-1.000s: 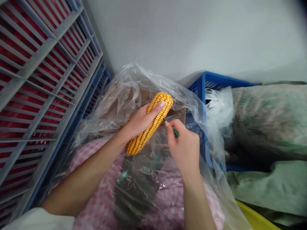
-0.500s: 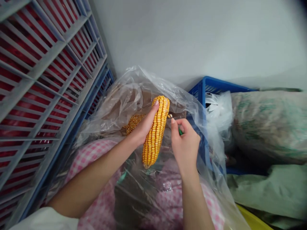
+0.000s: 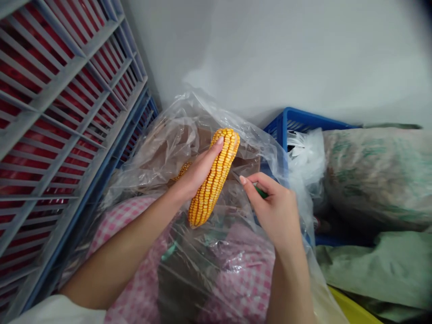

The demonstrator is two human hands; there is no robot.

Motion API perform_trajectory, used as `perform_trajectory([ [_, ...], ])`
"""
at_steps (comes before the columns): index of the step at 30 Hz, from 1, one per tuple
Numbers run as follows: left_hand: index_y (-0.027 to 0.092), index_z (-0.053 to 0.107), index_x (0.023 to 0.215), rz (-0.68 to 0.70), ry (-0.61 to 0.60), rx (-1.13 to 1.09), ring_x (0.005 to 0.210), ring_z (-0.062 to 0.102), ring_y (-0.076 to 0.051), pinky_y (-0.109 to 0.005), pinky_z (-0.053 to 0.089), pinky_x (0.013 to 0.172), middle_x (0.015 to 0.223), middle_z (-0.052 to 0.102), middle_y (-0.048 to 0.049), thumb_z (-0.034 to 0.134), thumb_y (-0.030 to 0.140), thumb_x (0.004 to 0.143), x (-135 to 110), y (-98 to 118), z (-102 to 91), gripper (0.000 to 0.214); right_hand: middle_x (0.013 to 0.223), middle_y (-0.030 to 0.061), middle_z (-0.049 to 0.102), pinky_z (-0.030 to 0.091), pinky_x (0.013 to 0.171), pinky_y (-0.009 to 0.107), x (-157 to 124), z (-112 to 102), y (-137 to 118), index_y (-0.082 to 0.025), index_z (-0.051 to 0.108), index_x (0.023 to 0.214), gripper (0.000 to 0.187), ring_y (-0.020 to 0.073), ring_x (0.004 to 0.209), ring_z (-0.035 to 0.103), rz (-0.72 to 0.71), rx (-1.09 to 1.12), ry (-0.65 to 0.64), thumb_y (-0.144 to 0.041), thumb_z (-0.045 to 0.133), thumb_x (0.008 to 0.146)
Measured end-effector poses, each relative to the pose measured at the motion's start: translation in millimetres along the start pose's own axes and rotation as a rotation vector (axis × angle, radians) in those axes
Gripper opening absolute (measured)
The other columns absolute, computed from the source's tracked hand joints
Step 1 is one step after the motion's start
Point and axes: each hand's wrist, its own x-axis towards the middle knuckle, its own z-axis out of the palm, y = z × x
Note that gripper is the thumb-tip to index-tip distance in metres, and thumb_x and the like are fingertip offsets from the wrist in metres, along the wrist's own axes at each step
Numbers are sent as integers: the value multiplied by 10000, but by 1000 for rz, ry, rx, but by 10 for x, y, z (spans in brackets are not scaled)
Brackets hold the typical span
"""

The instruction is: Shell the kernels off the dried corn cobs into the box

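Note:
My left hand (image 3: pixel 199 174) is wrapped round an ear of corn (image 3: pixel 216 182), thumb lying along its upper part. The ear is tilted, packed with yellow kernels, with a paler strip near its top right edge. To the right and apart from the ear, my right hand (image 3: pixel 278 204) is closed on a thin tool with a green handle (image 3: pixel 261 192); most of the tool is hidden in the fingers. Under both hands a clear plastic sheet (image 3: pixel 168 130) lines a brown cardboard box (image 3: pixel 204 137). Loose kernels (image 3: pixel 183 170) are partly visible behind my left hand.
A tall grey slatted crate (image 3: pixel 50 85) with red contents stands at the left, above a blue crate (image 3: pixel 146 108). On the right, a blue crate (image 3: pixel 285 121) holds a white plastic bag (image 3: pixel 305 153) and a big printed sack (image 3: pixel 378 171). A pale wall (image 3: pixel 270 54) rises behind.
My right hand has moved right and down, away from the ear. The ear has tilted further, its lower end swinging left. The pale kernel at the tool's tip is no longer visible.

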Motion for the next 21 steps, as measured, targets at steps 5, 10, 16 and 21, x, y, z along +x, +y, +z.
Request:
perform_trajectory([
  [5,206,644,923,-16,-73,63,861,595,-222,-303,441,715,786,652,-38,464,602,747,-10,3,3,469,465,-90,347,242,441,161,-10,-48,23,-194,533,648,252,35,414,293,-16,4,-20,-367,504,828],
  [10,219,630,960,-39,-93,67,843,597,-215,-301,446,695,835,649,-28,434,613,755,16,-15,-6,485,445,-90,343,246,439,166,-24,-77,26,-196,553,660,245,39,403,293,-36,-11,-43,-363,499,830],
  [16,214,625,985,-43,-116,89,823,594,-206,-302,446,690,853,648,-33,417,612,765,18,-16,-1,501,445,-88,361,242,434,169,-34,-71,17,-198,561,670,242,40,396,296,-34,-47,-38,-369,497,829],
  [21,216,629,991,-25,-130,120,820,595,-201,-291,441,686,861,654,-28,422,610,765,-14,31,16,499,443,-90,369,239,434,165,-32,-77,20,-202,553,668,237,38,394,298,-39,-63,-44,-365,498,831],
])
